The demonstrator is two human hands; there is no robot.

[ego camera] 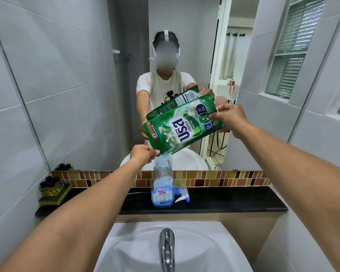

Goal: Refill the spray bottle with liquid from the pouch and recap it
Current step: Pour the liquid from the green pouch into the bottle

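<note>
The green plastic pouch (183,126) is tilted above the clear open spray bottle (162,185), which stands mid black ledge (224,201). The left hand (143,154) pinches its low corner and the right hand (230,118) grips its high end.

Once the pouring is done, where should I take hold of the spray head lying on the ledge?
Probably its white body, from the right and above: the spray head lies on its side beside the bottle, collar end toward it, so the right side is free.
</note>
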